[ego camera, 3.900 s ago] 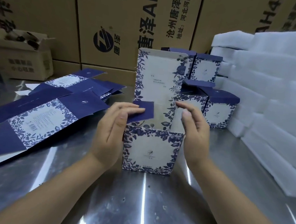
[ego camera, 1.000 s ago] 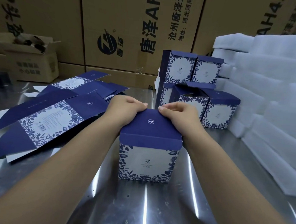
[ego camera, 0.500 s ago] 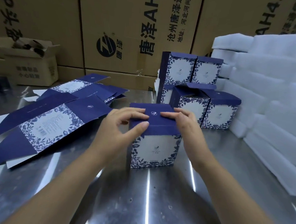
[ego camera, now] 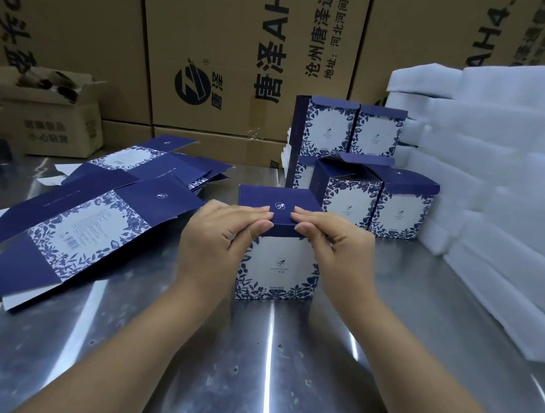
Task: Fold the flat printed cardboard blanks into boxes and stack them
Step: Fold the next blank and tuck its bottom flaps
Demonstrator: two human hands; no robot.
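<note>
One camera, worn on the person's head, looks forward and down across the steel table (ego camera: 253, 372). Both forearms run up from the bottom edge to the left hand (ego camera: 220, 238) and right hand (ego camera: 336, 246), which meet dead centre on the box (ego camera: 276, 264). It sits close, with the box at arm's reach filling the middle. The wide lens bows the edges and takes in the flat blanks (ego camera: 86, 225) out left, the foam sheets (ego camera: 509, 165) out right and the brown cartons (ego camera: 212, 34) along the back.

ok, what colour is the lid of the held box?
Dark blue lid, small white logo; head view.
</note>
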